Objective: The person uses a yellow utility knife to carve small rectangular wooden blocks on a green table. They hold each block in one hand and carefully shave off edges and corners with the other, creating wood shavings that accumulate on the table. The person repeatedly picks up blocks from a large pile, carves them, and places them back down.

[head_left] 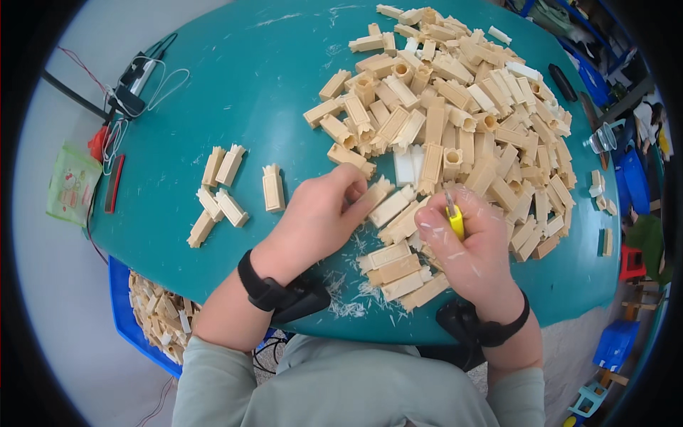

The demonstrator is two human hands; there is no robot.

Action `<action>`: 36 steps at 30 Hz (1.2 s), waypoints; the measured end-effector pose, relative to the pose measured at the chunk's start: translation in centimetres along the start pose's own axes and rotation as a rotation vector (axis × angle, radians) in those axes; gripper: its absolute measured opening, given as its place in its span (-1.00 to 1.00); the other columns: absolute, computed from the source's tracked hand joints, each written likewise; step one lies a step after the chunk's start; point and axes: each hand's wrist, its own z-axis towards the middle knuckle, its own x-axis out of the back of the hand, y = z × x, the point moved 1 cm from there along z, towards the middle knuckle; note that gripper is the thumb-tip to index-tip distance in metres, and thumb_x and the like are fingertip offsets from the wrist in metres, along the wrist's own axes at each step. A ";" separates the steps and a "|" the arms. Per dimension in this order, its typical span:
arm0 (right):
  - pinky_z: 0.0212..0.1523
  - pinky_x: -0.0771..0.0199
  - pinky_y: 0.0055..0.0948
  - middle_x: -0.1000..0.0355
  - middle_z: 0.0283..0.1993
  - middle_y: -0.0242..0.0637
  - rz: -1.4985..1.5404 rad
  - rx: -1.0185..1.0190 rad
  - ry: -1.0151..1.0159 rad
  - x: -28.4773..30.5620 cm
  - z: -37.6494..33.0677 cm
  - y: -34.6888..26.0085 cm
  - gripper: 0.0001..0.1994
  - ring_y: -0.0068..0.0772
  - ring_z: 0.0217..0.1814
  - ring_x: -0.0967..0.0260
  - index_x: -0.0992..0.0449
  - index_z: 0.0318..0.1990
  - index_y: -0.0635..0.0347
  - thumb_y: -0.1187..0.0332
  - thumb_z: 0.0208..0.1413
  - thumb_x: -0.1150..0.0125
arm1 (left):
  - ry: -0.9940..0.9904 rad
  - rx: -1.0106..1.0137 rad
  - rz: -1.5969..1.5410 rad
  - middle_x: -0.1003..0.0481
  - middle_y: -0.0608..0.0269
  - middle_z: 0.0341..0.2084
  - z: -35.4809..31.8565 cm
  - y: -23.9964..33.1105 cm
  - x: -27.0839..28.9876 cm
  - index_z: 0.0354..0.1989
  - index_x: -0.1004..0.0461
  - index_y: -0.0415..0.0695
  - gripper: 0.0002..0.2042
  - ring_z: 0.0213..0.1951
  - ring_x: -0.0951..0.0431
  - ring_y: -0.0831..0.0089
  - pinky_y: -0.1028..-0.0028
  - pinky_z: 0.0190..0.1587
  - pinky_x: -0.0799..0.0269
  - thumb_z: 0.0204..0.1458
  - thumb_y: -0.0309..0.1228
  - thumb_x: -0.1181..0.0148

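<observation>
We record one round teal table [270,92]. Lying on it: a large heap of beige plastic blocks [462,121] at centre-right; a small separate group of six such blocks [228,188] at left; white shavings [348,302] along the near edge; a black device with white cables [139,82] at far left.

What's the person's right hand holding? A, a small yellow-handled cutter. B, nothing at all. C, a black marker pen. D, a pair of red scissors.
A: the right hand grips a yellow-handled cutter with its metal blade pointing up toward the pile of beige plastic pieces.
</observation>
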 end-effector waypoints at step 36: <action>-0.40 -0.32 -0.45 -0.39 -0.45 -0.19 -0.140 0.116 -0.070 0.4 0.7 -1.4 -0.79 -0.35 -0.39 -0.39 -0.33 -0.27 0.24 0.26 0.09 -0.05 | 0.415 0.097 -0.584 -0.37 0.21 -0.26 0.1 -2.6 3.2 0.06 -0.15 -0.16 -0.58 -0.29 -0.37 0.52 0.58 -0.25 -0.31 -0.05 -0.53 0.07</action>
